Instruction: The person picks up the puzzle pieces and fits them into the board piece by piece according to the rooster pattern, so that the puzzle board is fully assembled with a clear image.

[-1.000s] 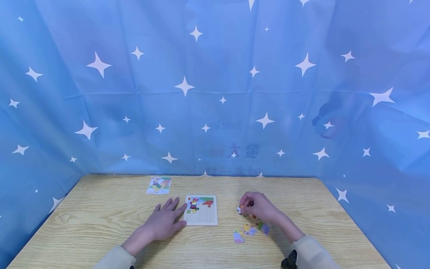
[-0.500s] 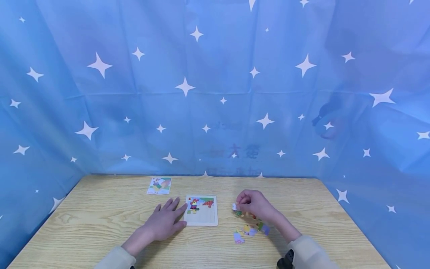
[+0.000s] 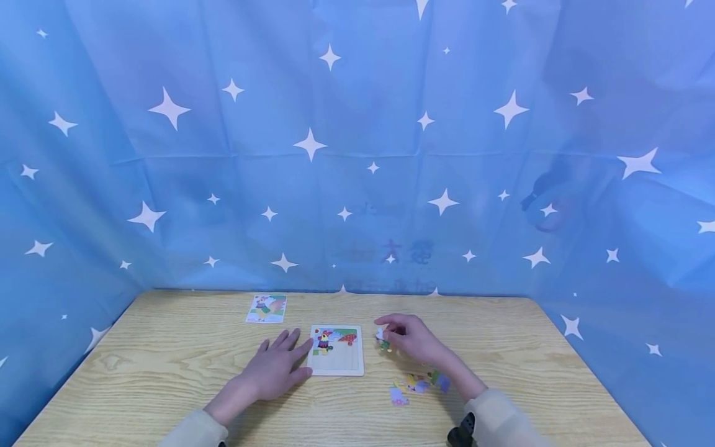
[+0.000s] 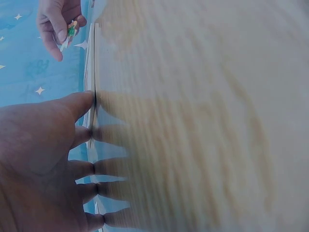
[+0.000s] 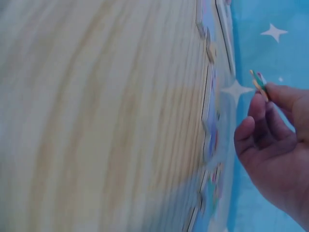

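Observation:
A shallow jigsaw tray (image 3: 342,361) lies mid-table, with rooster-picture pieces fitted along its top and left side and bare board elsewhere. My left hand (image 3: 274,369) rests spread on the table, its index finger and thumb at the tray's left edge. Just right of the tray, my right hand (image 3: 412,338) pinches a jigsaw piece (image 3: 383,337) between thumb and fingers, held above the table. The right wrist view shows that piece (image 5: 259,86) edge-on, with green and orange on it. Nearer the front, several loose pieces (image 3: 398,395) lie below the right hand.
A picture card (image 3: 266,308) showing a rooster lies at the back left of the wooden table (image 3: 139,366). Behind the table's far edge hangs a blue curtain (image 3: 357,186) with white stars.
My right hand has lifted the jigsaw piece and carried it left, closer to the tray. My left hand and the tray have stayed put.

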`<move>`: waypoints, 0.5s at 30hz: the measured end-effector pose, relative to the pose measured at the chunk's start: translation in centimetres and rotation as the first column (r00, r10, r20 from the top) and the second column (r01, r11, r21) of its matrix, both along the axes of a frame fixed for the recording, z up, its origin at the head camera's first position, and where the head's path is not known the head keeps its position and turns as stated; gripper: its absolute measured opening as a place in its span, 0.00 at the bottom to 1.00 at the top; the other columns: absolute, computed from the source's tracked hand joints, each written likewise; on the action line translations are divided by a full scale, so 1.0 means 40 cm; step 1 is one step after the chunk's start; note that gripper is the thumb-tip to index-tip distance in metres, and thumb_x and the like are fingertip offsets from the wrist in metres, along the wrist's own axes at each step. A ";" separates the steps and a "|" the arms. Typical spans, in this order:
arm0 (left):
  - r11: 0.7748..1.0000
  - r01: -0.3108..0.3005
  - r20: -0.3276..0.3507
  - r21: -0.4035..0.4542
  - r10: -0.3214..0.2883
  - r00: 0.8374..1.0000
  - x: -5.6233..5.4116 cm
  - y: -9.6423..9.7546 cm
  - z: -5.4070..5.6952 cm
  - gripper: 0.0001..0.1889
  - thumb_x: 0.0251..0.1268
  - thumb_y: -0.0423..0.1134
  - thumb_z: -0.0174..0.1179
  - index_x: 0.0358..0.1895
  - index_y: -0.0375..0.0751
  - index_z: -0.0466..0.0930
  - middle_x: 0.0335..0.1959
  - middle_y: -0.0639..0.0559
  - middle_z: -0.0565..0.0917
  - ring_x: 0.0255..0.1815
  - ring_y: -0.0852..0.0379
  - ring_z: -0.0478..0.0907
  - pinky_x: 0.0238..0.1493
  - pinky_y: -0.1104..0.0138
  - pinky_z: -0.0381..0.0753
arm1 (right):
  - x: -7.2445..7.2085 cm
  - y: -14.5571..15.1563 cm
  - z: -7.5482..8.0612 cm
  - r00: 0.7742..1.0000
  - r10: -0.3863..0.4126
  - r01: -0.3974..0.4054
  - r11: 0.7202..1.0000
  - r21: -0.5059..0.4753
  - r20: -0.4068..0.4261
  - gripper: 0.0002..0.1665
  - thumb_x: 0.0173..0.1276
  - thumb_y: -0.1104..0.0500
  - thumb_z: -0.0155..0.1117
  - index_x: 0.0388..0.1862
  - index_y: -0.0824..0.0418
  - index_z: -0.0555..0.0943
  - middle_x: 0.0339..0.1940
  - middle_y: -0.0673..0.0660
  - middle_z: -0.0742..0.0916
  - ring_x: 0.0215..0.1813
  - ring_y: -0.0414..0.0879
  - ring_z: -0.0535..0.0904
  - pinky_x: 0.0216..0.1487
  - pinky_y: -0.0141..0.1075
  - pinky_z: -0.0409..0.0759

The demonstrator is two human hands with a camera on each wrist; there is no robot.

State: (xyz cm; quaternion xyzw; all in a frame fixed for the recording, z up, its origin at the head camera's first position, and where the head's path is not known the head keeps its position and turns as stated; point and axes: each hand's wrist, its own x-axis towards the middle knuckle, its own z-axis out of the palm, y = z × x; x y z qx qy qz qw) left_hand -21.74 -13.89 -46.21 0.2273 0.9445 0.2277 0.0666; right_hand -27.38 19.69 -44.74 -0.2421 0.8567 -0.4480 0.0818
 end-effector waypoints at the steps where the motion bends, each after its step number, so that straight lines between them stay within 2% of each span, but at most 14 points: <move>1: 1.000 -0.001 0.000 0.001 0.001 1.000 -0.001 0.000 -0.002 0.32 0.78 0.54 0.55 0.78 0.40 0.66 0.79 0.30 0.58 0.79 0.29 0.51 0.70 0.28 0.49 | 0.000 -0.005 0.001 1.000 0.004 -0.003 1.000 -0.006 0.007 0.19 0.80 0.64 0.57 0.65 0.68 0.79 0.33 0.55 0.84 0.28 0.46 0.75 0.27 0.33 0.73; 5: 1.000 0.000 -0.003 0.010 0.000 1.000 -0.006 -0.001 -0.010 0.32 0.78 0.54 0.55 0.78 0.41 0.66 0.79 0.30 0.58 0.80 0.30 0.51 0.70 0.28 0.49 | 0.000 -0.028 0.005 0.998 -0.001 0.003 0.999 -0.032 0.057 0.18 0.81 0.62 0.58 0.64 0.66 0.81 0.32 0.56 0.83 0.29 0.46 0.74 0.28 0.34 0.74; 8: 1.000 -0.001 0.002 0.009 0.001 1.000 -0.007 -0.001 -0.012 0.32 0.78 0.53 0.55 0.78 0.41 0.66 0.79 0.30 0.58 0.80 0.30 0.51 0.70 0.28 0.49 | -0.002 -0.047 0.004 0.997 -0.013 0.015 0.999 -0.032 0.079 0.16 0.80 0.61 0.59 0.62 0.64 0.82 0.34 0.55 0.84 0.32 0.48 0.78 0.31 0.36 0.77; 11: 1.000 -0.002 0.007 -0.001 0.002 1.000 -0.004 0.000 -0.006 0.32 0.79 0.53 0.55 0.78 0.41 0.66 0.79 0.31 0.58 0.80 0.30 0.50 0.70 0.28 0.49 | -0.004 -0.067 0.002 0.996 -0.008 0.012 0.999 -0.041 0.083 0.14 0.80 0.61 0.59 0.59 0.65 0.82 0.35 0.54 0.84 0.34 0.52 0.81 0.34 0.39 0.81; 15: 1.000 -0.002 0.013 -0.007 0.003 1.000 0.005 0.003 0.011 0.32 0.79 0.53 0.55 0.78 0.40 0.66 0.79 0.30 0.58 0.80 0.29 0.51 0.70 0.28 0.50 | -0.004 -0.091 -0.002 0.997 0.008 -0.003 0.998 -0.063 0.083 0.14 0.80 0.64 0.57 0.59 0.67 0.81 0.34 0.55 0.83 0.32 0.51 0.80 0.32 0.37 0.80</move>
